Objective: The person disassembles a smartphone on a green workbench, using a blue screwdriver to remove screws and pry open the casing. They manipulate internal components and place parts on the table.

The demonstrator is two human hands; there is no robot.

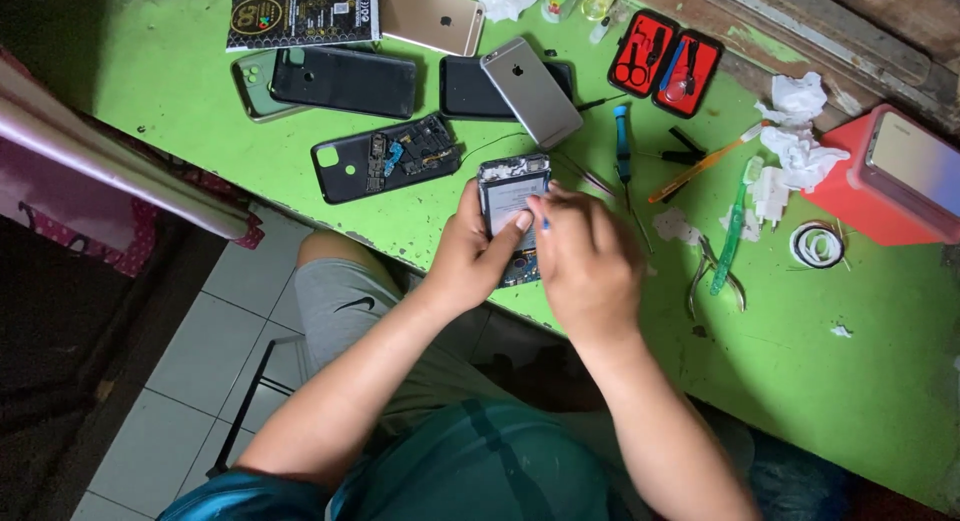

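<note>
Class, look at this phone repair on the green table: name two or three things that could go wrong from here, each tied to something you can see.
1. The opened phone lies near the table's front edge, steadied only by the left hand; a slip could drop it.
2. The right hand works a small blue-tipped tool over exposed parts; too much pressure might damage them.
3. Loose pliers and a screwdriver crowd that hand and could be knocked.
</note>
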